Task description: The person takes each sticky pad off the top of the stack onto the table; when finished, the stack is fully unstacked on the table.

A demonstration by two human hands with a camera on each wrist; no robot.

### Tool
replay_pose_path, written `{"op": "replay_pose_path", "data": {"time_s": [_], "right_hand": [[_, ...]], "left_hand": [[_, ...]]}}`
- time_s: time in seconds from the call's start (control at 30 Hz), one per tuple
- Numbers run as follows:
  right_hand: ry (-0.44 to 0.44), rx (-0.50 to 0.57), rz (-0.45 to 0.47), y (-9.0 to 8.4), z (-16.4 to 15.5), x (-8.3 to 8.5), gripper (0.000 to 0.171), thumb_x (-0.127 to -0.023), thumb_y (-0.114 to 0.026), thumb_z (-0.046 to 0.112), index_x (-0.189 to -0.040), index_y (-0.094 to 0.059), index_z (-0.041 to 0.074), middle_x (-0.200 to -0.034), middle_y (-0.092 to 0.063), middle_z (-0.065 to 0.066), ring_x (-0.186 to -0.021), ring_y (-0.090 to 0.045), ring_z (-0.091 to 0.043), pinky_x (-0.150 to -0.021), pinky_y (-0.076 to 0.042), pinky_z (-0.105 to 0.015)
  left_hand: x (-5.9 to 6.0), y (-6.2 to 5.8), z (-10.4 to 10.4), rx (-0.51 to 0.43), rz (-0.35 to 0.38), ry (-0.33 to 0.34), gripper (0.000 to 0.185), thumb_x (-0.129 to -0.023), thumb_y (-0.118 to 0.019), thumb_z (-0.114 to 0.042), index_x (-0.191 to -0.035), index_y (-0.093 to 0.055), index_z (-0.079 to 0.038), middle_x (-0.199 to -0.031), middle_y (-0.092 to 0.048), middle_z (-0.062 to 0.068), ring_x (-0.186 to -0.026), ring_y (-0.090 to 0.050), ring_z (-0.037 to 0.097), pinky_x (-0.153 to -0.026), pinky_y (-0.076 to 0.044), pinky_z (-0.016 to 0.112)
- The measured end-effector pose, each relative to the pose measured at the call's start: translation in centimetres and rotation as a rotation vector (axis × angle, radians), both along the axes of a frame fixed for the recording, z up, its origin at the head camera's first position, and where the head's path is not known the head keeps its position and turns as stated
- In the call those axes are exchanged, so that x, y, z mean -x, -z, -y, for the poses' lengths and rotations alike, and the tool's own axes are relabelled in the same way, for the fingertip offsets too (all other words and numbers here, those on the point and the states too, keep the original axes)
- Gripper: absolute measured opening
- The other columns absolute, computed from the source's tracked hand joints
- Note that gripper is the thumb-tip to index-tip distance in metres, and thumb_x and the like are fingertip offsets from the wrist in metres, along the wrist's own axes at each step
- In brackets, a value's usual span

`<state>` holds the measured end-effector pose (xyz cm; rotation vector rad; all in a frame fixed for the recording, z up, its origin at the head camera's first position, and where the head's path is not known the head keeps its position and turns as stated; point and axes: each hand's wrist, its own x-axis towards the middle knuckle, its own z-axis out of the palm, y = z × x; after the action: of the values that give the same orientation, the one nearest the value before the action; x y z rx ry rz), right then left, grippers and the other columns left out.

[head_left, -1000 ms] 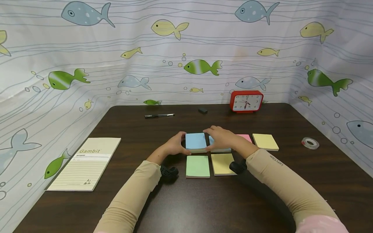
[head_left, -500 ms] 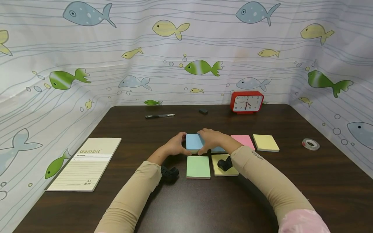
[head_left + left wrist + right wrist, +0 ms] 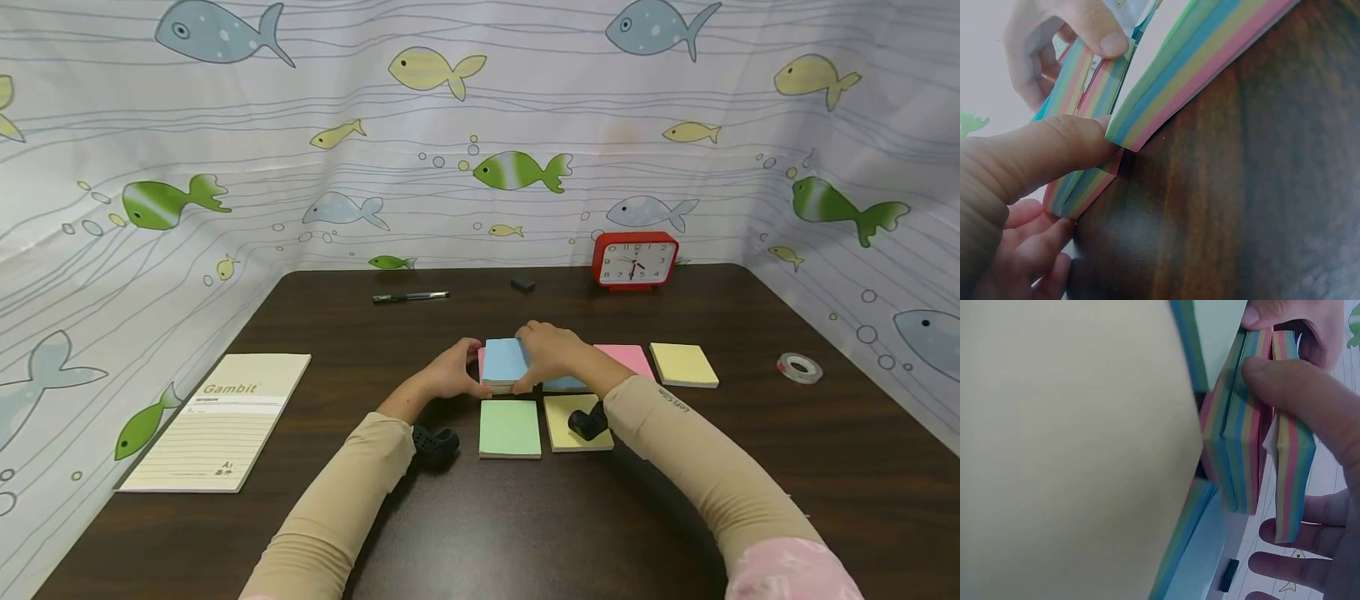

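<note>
head view: left hand and right hand grip blue-topped note pad mid-table, above green pad. left wrist: thumb pressed on pad's striped edge. right wrist: thumb pinching pad.

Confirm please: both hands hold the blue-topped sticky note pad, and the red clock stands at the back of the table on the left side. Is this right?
Not quite. The red clock stands at the back of the table on the right side, as the head view shows. The rest holds: the left hand and the right hand both hold the blue-topped sticky note pad.
</note>
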<state>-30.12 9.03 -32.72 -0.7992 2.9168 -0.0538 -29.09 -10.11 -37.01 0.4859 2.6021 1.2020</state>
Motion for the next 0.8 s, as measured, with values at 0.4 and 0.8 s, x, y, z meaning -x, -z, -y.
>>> {"op": "replay_pose_path", "data": {"time_s": [0.4,0.8], "right_hand": [[-0.026,0.047,-0.001,-0.2,-1.6,-1.4,0.087,-0.058,-0.07,0.056,-0.123,-0.043,0.004,-0.113,-0.046,-0.008,-0.096,-0.044,-0.022,-0.076,-0.041,-0.04],[-0.049,0.111,-0.006,-0.1,-3.3,-3.0,0.087,-0.056,-0.071,0.055,-0.121,-0.044,0.003,-0.111,-0.048,-0.009,-0.093,-0.046,-0.021,-0.075,-0.043,-0.039]], "left_hand": [[0.1,0.1,0.0,0.007,0.007,-0.027,0.086,-0.061,-0.08,-0.015,-0.128,-0.028,0.001,-0.132,-0.034,0.014,-0.12,-0.035,0.022,-0.095,-0.03,0.036],[-0.1,0.1,-0.1,0.021,-0.005,-0.023,0.086,-0.062,-0.079,-0.014,-0.129,-0.028,0.001,-0.132,-0.034,0.015,-0.12,-0.035,0.022,-0.095,-0.03,0.036]]}}
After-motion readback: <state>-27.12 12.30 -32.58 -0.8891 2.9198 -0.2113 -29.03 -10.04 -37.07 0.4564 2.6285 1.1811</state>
